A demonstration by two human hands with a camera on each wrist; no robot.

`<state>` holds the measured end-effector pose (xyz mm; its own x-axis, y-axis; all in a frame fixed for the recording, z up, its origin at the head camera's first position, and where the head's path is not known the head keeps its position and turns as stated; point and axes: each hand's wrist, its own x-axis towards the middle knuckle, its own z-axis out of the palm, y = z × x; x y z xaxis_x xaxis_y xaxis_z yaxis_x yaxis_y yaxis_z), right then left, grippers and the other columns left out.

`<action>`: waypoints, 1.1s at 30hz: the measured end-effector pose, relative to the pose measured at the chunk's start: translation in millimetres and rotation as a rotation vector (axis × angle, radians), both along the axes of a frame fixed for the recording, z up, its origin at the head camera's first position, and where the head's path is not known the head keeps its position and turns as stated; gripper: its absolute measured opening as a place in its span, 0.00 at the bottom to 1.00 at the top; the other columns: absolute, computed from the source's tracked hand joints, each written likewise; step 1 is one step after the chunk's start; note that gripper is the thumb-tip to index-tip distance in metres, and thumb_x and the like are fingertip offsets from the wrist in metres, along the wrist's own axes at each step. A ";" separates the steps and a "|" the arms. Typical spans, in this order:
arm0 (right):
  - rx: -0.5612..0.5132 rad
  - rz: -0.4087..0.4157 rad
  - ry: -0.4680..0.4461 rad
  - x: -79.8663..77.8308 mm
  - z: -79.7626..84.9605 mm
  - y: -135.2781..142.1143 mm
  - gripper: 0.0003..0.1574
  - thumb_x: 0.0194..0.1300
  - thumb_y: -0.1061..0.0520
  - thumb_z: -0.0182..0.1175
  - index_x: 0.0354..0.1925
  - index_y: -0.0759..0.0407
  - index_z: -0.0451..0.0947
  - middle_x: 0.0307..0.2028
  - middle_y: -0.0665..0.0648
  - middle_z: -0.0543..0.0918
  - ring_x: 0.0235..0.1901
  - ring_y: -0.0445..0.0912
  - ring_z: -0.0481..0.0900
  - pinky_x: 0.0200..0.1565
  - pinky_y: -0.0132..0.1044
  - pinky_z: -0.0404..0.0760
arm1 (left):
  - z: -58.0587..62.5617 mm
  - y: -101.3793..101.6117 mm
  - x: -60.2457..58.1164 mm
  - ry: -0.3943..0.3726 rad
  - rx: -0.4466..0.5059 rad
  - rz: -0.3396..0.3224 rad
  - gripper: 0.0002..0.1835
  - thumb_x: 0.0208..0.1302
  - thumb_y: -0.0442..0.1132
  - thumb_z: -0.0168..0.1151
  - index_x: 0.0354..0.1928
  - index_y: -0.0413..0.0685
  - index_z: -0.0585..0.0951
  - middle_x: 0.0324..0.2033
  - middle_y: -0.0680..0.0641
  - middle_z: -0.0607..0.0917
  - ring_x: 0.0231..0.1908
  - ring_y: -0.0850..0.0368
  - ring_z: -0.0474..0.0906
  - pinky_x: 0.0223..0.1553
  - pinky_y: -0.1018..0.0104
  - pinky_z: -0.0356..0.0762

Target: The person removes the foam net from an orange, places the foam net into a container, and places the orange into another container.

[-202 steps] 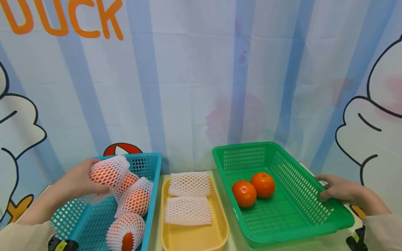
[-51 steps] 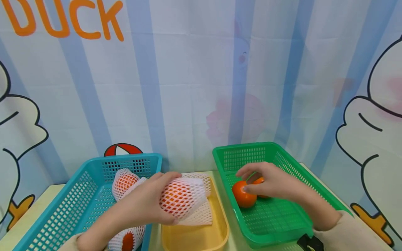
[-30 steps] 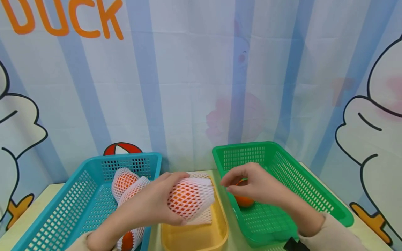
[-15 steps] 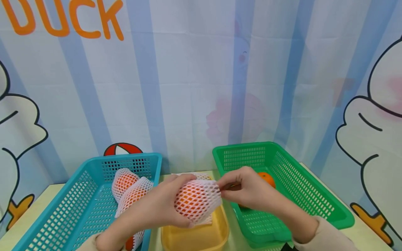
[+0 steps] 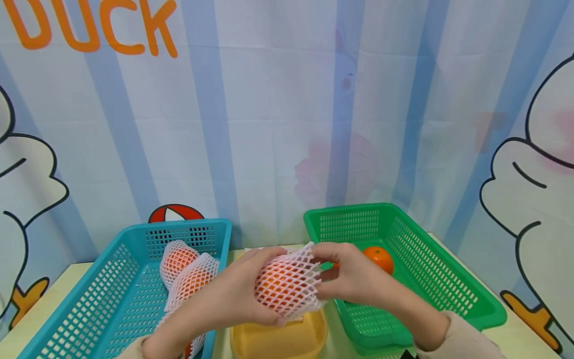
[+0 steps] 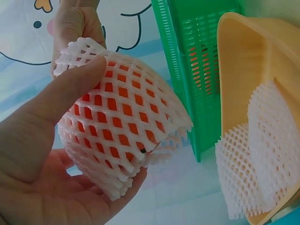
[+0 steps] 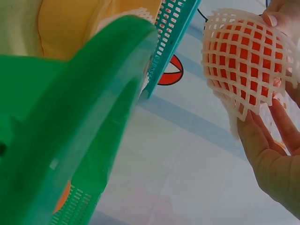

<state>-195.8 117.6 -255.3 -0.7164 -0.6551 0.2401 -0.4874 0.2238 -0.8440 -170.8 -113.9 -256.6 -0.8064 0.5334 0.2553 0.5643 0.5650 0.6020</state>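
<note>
Head view: the netted fruit [image 5: 280, 286] sits above the yellow tray [image 5: 279, 339], at 3 o'clock from the left hand [image 5: 242, 295], which curls round it. The net [image 5: 308, 288] runs lengthwise 9 to 3 o'clock; the right hand [image 5: 347, 274], nearer its loose end, pinches the rim.

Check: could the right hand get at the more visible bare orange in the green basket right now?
Probably yes: the green basket is open-topped and nothing covers the bare orange, but the right hand must first leave the foam net.
</note>
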 end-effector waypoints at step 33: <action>-0.076 -0.010 -0.106 3.7 3.0 -7.3 0.36 0.49 0.71 0.61 0.58 0.61 0.66 0.50 0.62 0.72 0.45 0.53 0.77 0.40 0.42 0.81 | 2.5 15.9 3.3 -0.048 0.205 0.082 0.43 0.37 0.41 0.78 0.61 0.50 0.69 0.47 0.54 0.77 0.42 0.59 0.74 0.43 0.63 0.75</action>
<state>-192.1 110.3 -252.3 -0.7469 -0.6303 0.2116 -0.3927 0.1615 -0.9054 -167.6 -98.0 -254.0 -0.8587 0.4067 0.3118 0.4895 0.4707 0.7340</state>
